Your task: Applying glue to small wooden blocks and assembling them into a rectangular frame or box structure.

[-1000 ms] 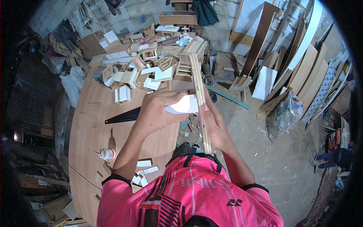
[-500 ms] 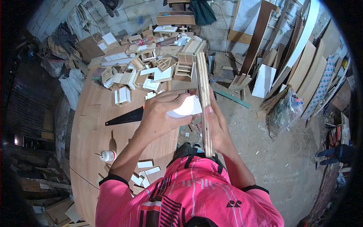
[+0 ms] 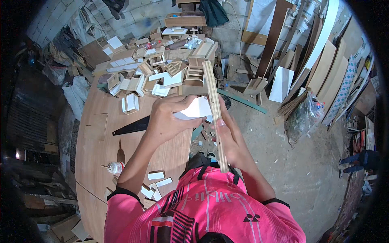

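Observation:
My left hand (image 3: 165,118) is closed around a white-faced wooden piece (image 3: 195,109), its fingers over the far side and its thumb along the near side. A plywood board (image 3: 214,111), seen edge-on with its layers showing, stands upright between my hands, its top leaning left. My right hand (image 3: 231,142) grips this board from the right, with a thumb on its edge. The white piece's right end meets the board's left face; whether the two are fastened I cannot tell.
On the table (image 3: 95,150) are a handsaw (image 3: 131,126), a white glue bottle (image 3: 116,167) and several small white-faced offcuts (image 3: 156,175). Small wooden assemblies (image 3: 162,77) pile up at the back. Long boards (image 3: 275,40) and a plastic bag (image 3: 306,117) stand at the right.
The plywood board's upper end has tipped left and lowered a little. My left hand has shifted slightly left with the white piece, whose bright face shows more now.

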`<state>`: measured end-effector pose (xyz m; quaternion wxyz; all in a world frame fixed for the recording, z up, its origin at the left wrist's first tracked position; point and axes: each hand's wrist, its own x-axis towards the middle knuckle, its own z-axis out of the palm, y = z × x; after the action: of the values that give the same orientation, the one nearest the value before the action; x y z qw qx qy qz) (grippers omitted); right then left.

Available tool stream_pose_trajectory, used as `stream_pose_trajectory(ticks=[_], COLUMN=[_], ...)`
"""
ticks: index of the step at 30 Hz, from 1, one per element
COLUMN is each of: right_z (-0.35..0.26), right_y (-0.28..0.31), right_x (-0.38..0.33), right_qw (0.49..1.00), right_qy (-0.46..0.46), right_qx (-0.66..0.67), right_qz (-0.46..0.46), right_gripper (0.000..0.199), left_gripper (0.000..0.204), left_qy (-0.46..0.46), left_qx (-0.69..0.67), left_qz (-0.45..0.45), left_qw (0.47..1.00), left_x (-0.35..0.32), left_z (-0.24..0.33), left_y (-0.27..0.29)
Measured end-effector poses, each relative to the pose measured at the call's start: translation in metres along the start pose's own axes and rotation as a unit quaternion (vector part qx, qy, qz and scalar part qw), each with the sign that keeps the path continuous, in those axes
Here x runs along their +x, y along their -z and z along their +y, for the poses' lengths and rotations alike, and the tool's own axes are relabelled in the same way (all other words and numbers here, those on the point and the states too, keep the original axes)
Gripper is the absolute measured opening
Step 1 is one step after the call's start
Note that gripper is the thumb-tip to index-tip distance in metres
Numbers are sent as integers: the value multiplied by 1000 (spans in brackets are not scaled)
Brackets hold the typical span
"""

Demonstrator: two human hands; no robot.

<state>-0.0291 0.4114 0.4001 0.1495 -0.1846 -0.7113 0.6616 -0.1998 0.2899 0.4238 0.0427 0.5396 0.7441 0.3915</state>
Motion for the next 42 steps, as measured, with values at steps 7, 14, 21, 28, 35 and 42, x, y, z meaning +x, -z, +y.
stream_pose_trajectory(ticks=[7, 14, 21, 28, 35, 42], right_z=[1, 20, 36, 19, 23, 21], right_y=[1, 3, 14, 9, 5, 9], right_x=[0, 28, 37, 20, 18, 32], right_qw=[1000, 999, 997, 999, 998, 999], right_qy=[-7, 34, 16, -40, 13, 9], right_qx=[-1, -8, 71, 18, -64, -48], right_qz=[-2, 24, -17, -4, 15, -8], right_gripper=[60, 60, 59, 61, 61, 61], left_gripper=[52, 50, 50, 50, 47, 45], left_qy=[53, -17, -76, 45, 38, 50], left_qx=[-67, -44, -42, -80, -115, -56], left_qz=[-9, 19, 2, 0, 4, 0], left_qw=[996, 999, 996, 996, 993, 997], left_x=[0, 6, 6, 9, 15, 21], left_z=[-6, -20, -23, -35, -31, -34], left_y=[-5, -18, -36, -32, -27, -15])
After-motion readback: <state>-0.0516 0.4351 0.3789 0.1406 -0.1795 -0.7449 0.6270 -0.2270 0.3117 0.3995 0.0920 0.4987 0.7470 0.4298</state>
